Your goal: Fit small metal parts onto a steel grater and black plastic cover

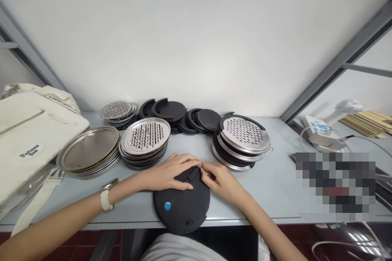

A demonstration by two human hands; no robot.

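A black round plate with a blue round sticker lies at the table's front edge, jutting slightly over it. My left hand grips its far side, with the thumb over its face and the fingers stretched along the far rim. At the far right rim, my right hand is closed in a pinch on a small shiny metal piece, mostly hidden by the fingertips. Both hands' fingertips meet there. A raised black block shows on the plate between them.
Behind are stacks of round graters, metal discs and black round plates. Another grater stack stands right of centre. A cream bag leans at left. At right are a white handheld device with cables and a blurred patch.
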